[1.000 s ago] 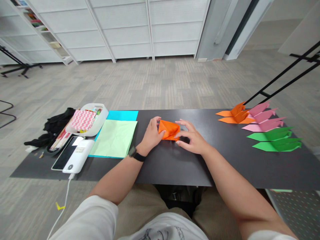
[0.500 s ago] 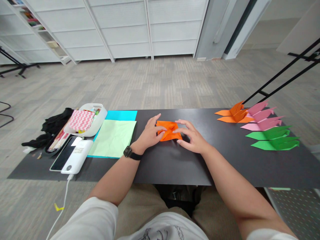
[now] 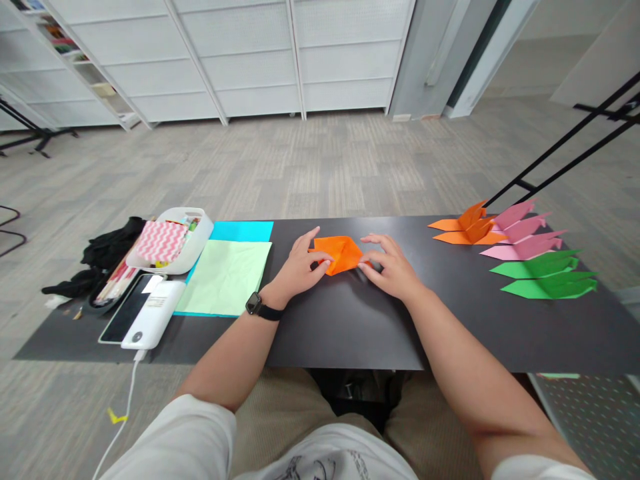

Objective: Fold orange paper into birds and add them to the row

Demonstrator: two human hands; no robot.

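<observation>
A partly folded orange origami paper (image 3: pixel 341 253) is between my hands at the middle of the dark table, its right part lifted off the surface. My left hand (image 3: pixel 303 267), with a black watch on its wrist, pinches the paper's left side between thumb and fingers. On the other side, my right hand (image 3: pixel 393 267) pinches the right corner with thumb and index finger. Folded paper birds stand at the table's right: orange ones (image 3: pixel 470 227), pink ones (image 3: pixel 527 233) and green ones (image 3: pixel 547 277).
Light green paper sheets (image 3: pixel 227 277) lie over blue paper (image 3: pixel 250 231) to my left. Beyond them are a white basket (image 3: pixel 203 240) with a pink zigzag cloth, a phone (image 3: pixel 125 313), a white power bank (image 3: pixel 155 317) on a cable, and black fabric (image 3: pixel 113 243).
The orange paper has closed from an open, creased form into a smoother, pointed shape. My right thumb and index finger have come together on its right corner. My left hand stays in place.
</observation>
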